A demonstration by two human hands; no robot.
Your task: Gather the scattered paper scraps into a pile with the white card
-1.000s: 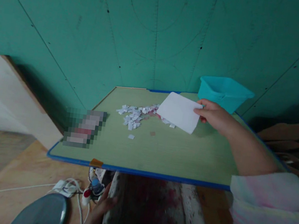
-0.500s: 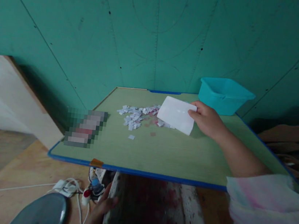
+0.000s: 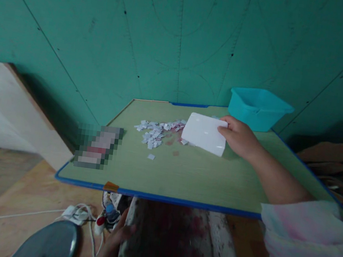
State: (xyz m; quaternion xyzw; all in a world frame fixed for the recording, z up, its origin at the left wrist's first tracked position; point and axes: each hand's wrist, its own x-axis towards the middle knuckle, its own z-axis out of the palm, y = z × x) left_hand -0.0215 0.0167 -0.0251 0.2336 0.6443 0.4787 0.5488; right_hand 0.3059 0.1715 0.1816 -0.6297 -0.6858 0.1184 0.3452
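Note:
My right hand [image 3: 235, 135] is closed on the right edge of a glossy white rectangular plate [image 3: 205, 134], thumb on top. The plate is slightly tilted above the table, and its left end overlaps small white paper pieces [image 3: 152, 136]. Many of these squarish pieces lie in a loose heap to its left, with one single piece [image 3: 151, 156] apart in front. Below the table's front edge, my left hand [image 3: 117, 237] lies at the side of a dark reddish, white-edged surface [image 3: 172, 238]. Its thumb and a finger are apart; the other fingers are hidden.
The light green table [image 3: 202, 179] has a blue edge and stands against a green wall [image 3: 176, 40]. A turquoise basin [image 3: 257, 112] sits at the back right. A blurred-out flat item [image 3: 97, 147] lies at the left. A power strip [image 3: 74, 215] and stool [image 3: 50, 243] are below.
My right hand and the white plate have moved slightly right and down. The paper heap and my left hand look unchanged.

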